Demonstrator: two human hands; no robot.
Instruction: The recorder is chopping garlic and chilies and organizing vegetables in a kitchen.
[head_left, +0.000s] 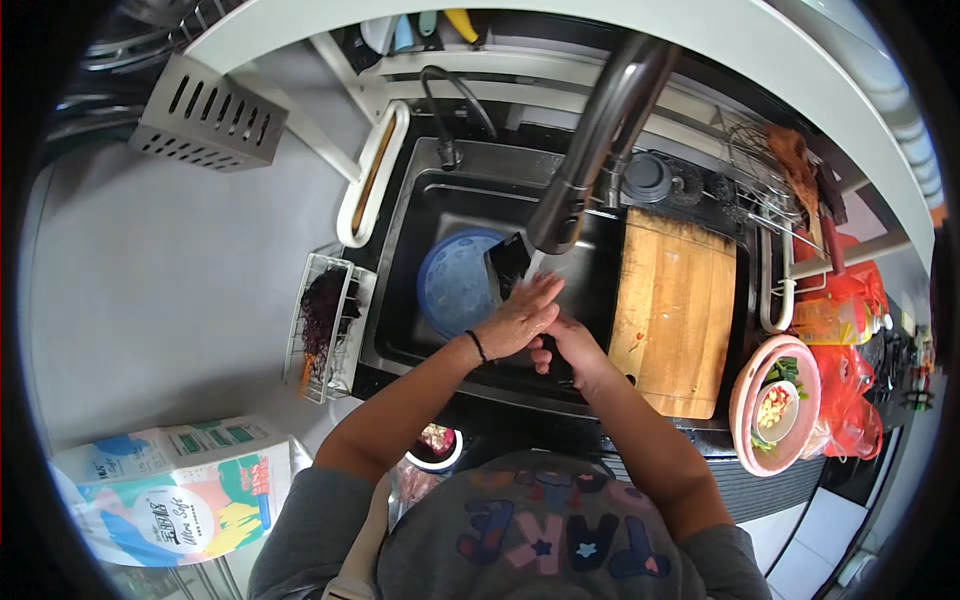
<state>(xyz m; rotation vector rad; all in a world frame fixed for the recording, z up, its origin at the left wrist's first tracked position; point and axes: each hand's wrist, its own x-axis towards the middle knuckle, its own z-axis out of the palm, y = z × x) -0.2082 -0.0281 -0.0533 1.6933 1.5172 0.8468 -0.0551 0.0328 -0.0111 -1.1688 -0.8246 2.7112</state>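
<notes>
A stream of water runs from the dark pull-down faucet (564, 217) onto my hands over the sink (480, 187). My left hand (519, 319) is wet and stretched flat, its fingers under the stream and its fingertips blurred. Beside it and partly behind it, my right hand (576, 343) has its fingers curled. Beyond my left hand shows a dark, flat, squared blade, apparently a cleaver (510, 262); its handle is hidden, and my right hand seems closed around it. A translucent blue-rimmed round basin or lid (457, 281) lies in the sink under the blade's left side.
A wooden cutting board (671, 315) covers the sink's right side. Right of it, a pink basin (739, 409) holds a bowl of chopped ingredients (776, 412) and greens. A wire rack (330, 330) hangs at the left rim. A small curved tap (450, 150) stands behind the sink.
</notes>
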